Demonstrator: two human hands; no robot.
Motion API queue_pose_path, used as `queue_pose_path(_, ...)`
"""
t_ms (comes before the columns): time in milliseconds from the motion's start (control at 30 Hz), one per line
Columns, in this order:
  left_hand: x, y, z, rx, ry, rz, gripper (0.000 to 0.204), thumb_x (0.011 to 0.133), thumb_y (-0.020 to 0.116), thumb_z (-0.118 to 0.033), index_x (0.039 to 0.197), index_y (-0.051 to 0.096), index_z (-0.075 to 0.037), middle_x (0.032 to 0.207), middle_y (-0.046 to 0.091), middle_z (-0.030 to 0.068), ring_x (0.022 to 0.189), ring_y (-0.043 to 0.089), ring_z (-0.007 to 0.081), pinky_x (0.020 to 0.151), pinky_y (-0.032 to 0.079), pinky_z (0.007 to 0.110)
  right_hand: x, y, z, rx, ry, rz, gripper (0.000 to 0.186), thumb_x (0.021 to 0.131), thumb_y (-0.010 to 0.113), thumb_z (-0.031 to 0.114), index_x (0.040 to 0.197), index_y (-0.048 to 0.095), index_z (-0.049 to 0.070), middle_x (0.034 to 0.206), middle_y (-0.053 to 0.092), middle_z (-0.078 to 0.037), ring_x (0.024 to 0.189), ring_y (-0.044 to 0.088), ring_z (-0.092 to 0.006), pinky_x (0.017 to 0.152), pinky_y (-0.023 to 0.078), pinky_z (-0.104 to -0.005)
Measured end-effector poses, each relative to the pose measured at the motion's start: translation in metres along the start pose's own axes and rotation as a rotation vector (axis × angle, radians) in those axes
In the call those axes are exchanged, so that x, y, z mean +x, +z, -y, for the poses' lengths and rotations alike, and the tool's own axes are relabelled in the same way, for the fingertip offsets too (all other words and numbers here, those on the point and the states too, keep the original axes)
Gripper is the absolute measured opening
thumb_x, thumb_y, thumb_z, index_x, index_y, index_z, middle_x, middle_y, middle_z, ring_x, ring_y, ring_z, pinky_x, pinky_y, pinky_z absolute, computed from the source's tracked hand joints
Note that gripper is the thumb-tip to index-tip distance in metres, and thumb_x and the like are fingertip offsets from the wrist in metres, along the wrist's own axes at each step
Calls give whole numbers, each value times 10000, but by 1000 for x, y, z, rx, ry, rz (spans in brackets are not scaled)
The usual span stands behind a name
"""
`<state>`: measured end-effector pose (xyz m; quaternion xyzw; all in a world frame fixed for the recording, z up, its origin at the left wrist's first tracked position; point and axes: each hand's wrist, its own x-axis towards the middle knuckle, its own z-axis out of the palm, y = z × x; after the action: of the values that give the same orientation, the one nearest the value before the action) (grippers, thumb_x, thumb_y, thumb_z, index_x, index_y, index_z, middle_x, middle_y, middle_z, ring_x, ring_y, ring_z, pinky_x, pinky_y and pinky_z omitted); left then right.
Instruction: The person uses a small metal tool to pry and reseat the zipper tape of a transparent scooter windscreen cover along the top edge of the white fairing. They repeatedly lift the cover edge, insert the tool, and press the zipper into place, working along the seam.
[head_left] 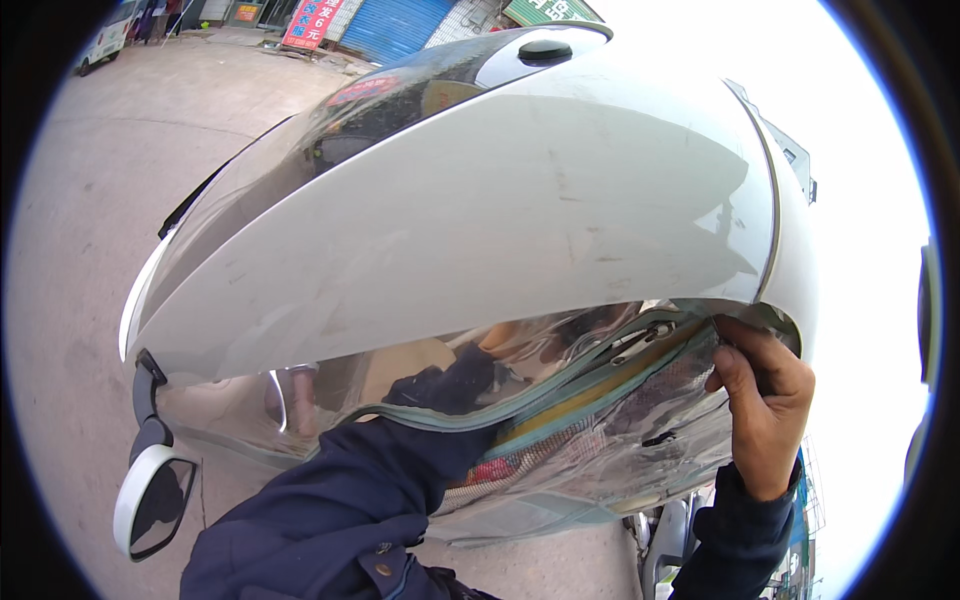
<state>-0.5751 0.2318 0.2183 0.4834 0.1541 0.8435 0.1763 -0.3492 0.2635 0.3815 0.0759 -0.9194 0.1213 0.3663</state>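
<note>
Touches clear plastic curtain (685, 412) with right hand (770, 395) near four o'clock; extends left hand (497, 336) behind it, toward six. Has hands apart; cannot tell either grip.

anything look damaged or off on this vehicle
Yes, mildly: the white roof has a few dark scuffs on its otherwise smooth side. Below it, the clear plastic sheet looks wrinkled, and its pale green edging runs wavy instead of straight.

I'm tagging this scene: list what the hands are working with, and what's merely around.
In the job: clear curtain with teal trim; right hand at its upper edge; left sleeve, partly behind it; white vehicle.

Just around: side mirror; red sign; blue shutter; white van.
</note>
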Motion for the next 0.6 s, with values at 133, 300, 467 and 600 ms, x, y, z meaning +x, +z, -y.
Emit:
queue_pose_path(133, 3, 1, -3, 31, 21, 1, 254, 1043, 635, -163, 1229, 670, 7, 1162, 708, 146, 997, 695, 211, 835, 584, 322, 2, -2, 0, 22, 30, 19, 197, 956, 687, -20, 1129, 752, -86, 815, 733, -114, 646, 645, -139, 627, 522, -261)
queue_pose_path(300, 23, 13, -13, 125, 143, -4, 253, 1037, 640, -148, 1232, 672, 11, 1169, 711, 151, 1002, 700, 214, 843, 587, 324, 5, -5, 4, 41, 63, 44, 182, 950, 694, -20, 1105, 757, -92, 814, 734, -107, 648, 636, -127, 621, 517, -252)
queue_pose_path(467, 30, 29, -23, 246, 230, 3, 253, 1031, 645, -132, 1235, 674, 14, 1175, 714, 155, 1007, 705, 218, 852, 589, 325, 10, -9, 5, 67, 72, 84, 147, 962, 701, 10, 1057, 767, -81, 786, 723, -102, 636, 620, -128, 609, 518, -254)
queue_pose_path(600, 10, 33, -32, 360, 257, 13, 253, 1026, 648, -120, 1237, 675, 17, 1180, 716, 159, 1011, 709, 221, 858, 591, 326, 11, -12, 1, 19, 39, 113, 167, 965, 714, 46, 1076, 763, -69, 835, 739, -107, 646, 622, -130, 620, 526, -253)
